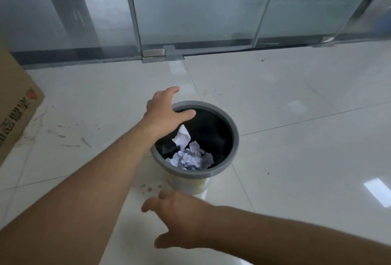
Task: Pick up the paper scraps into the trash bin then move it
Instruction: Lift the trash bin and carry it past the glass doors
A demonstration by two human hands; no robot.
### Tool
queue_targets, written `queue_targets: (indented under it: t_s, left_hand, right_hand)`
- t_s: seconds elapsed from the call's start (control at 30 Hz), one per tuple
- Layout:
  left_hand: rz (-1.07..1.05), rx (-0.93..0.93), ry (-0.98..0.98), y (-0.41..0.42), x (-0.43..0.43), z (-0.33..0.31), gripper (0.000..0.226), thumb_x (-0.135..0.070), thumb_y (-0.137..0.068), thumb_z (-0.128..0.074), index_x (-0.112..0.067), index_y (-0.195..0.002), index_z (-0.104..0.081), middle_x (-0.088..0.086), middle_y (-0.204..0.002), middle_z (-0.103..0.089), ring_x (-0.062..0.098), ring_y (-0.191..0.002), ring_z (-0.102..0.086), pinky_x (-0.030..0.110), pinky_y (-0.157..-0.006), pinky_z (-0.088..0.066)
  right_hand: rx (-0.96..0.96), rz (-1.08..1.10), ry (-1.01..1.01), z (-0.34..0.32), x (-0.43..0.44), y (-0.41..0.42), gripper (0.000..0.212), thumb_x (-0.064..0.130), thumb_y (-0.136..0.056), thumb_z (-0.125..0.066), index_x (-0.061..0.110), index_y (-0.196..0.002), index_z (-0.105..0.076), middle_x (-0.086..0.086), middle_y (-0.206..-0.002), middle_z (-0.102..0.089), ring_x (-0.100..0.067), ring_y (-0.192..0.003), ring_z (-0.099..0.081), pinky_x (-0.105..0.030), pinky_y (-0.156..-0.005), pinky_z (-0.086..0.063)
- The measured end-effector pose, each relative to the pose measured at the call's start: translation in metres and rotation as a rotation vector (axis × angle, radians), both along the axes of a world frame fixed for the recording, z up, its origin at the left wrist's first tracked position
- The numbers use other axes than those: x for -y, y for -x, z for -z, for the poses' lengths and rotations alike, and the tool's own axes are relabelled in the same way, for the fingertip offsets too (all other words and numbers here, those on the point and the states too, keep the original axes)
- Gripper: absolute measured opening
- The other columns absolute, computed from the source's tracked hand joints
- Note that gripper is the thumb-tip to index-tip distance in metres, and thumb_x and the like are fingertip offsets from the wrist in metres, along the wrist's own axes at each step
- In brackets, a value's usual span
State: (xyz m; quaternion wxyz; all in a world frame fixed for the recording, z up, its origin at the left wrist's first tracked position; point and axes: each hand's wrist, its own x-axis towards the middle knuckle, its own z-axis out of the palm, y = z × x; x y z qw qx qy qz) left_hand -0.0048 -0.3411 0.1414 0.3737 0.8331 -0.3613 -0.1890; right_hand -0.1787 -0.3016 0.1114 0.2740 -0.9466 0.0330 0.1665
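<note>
A round trash bin (233,135) with a grey rim, pale body and black liner stands on the tiled floor in the middle of the view. Several crumpled white paper scraps (187,155) lie inside it, and one piece looks to be in mid-air just under my left hand. My left hand (167,112) hovers over the bin's far-left rim with fingers spread, holding nothing. My right hand (179,220) is low in front of the bin's near side, fingers apart and empty, not touching the bin.
A cardboard box (14,106) stands at the left edge. Glass door panels with a metal floor hinge (154,53) run across the back. The glossy white tile floor (296,137) has dirt smudges to the left of the bin.
</note>
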Motion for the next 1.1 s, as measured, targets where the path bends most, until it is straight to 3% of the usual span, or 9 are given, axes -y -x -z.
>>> queue_targets:
  t_s: [0.13,0.2,0.27,0.33,0.4,0.53,0.77,0.97,1.1]
  left_hand:
    - [-0.195,0.027,-0.039,-0.020,-0.025,0.023,0.069,-0.051,-0.081,-0.061,-0.028,-0.142,-0.039,0.007,-0.148,-0.037,0.030,-0.135,-0.038,0.045,-0.108,-0.036]
    - [-0.234,-0.003,-0.098,-0.026,-0.038,0.039,0.068,-0.052,-0.083,-0.059,-0.027,-0.143,-0.039,0.010,-0.148,-0.037,0.032,-0.133,-0.041,0.045,-0.106,-0.037]
    - [-0.248,-0.041,-0.144,-0.026,-0.044,0.054,0.068,-0.054,-0.085,-0.055,-0.026,-0.144,-0.036,0.013,-0.147,-0.036,0.034,-0.129,-0.045,0.045,-0.103,-0.040]
    - [-0.258,-0.094,-0.167,-0.023,-0.044,0.065,0.067,-0.054,-0.086,-0.053,-0.028,-0.145,-0.033,0.013,-0.143,-0.035,0.034,-0.118,-0.052,0.043,-0.097,-0.047]
    - [-0.267,-0.152,-0.160,-0.019,-0.040,0.073,0.063,-0.052,-0.086,-0.053,-0.031,-0.143,-0.035,0.013,-0.132,-0.039,0.032,-0.101,-0.059,0.048,-0.089,-0.055]
    - [-0.217,-0.147,-0.148,-0.015,-0.035,0.081,0.049,-0.048,-0.087,-0.050,-0.034,-0.132,-0.037,0.014,-0.114,-0.057,0.035,-0.089,-0.065,0.052,-0.075,-0.060]
    - [-0.282,-0.050,-0.140,-0.009,-0.035,0.096,0.036,-0.032,-0.095,-0.036,-0.038,-0.130,-0.032,0.010,-0.089,-0.065,0.032,-0.073,-0.063,0.050,-0.067,-0.061]
    - [-0.309,-0.064,-0.112,-0.011,-0.043,0.097,0.032,-0.027,-0.094,-0.036,-0.038,-0.124,-0.041,0.007,-0.083,-0.063,0.028,-0.069,-0.061,0.045,-0.059,-0.059]
    - [-0.343,-0.070,-0.113,-0.003,-0.058,0.058,0.039,-0.028,-0.095,-0.036,-0.039,-0.132,-0.037,-0.002,-0.078,-0.060,0.016,-0.064,-0.059,0.036,-0.054,-0.055]
  right_hand:
    - [0.402,0.184,0.015,-0.023,0.044,0.013,0.023,0.031,-0.082,-0.064,0.024,-0.104,-0.059,0.001,-0.099,-0.054,-0.017,-0.090,-0.054,-0.036,-0.076,-0.051]
    - [0.540,0.419,0.093,-0.027,0.088,0.007,0.022,0.033,-0.083,-0.062,0.027,-0.104,-0.059,0.005,-0.097,-0.050,-0.011,-0.087,-0.053,-0.028,-0.075,-0.050]
    - [0.524,0.700,0.168,-0.020,0.137,0.001,0.037,0.032,-0.084,-0.061,0.026,-0.120,-0.054,0.000,-0.111,-0.048,-0.016,-0.101,-0.052,-0.030,-0.087,-0.049]
    - [0.362,0.946,0.226,-0.005,0.178,0.001,0.056,0.033,-0.085,-0.059,0.024,-0.136,-0.041,-0.010,-0.125,-0.042,-0.027,-0.117,-0.044,-0.038,-0.096,-0.043]
    - [0.157,1.079,0.224,0.013,0.201,0.007,0.069,0.037,-0.086,-0.057,0.024,-0.146,-0.025,-0.018,-0.131,-0.042,-0.035,-0.118,-0.043,-0.045,-0.094,-0.043]
    - [0.052,1.146,-0.095,0.034,0.204,0.004,0.075,0.034,-0.089,-0.057,0.032,-0.148,-0.011,-0.011,-0.115,-0.053,-0.034,-0.090,-0.064,-0.046,-0.075,-0.060]
    - [0.116,1.147,-0.169,0.055,0.189,-0.003,0.050,0.010,-0.081,-0.043,0.034,-0.124,-0.035,-0.012,-0.093,-0.061,-0.034,-0.075,-0.064,-0.037,-0.049,-0.056]
    - [0.232,1.182,-0.165,0.060,0.183,-0.002,0.049,0.011,-0.072,-0.039,0.040,-0.111,-0.044,0.002,-0.088,-0.063,-0.023,-0.078,-0.062,-0.047,-0.071,-0.060]
    - [0.225,1.171,-0.184,0.022,0.172,-0.003,0.050,0.010,-0.074,-0.036,0.041,-0.112,-0.043,0.001,-0.087,-0.064,-0.017,-0.073,-0.060,-0.043,-0.068,-0.060]
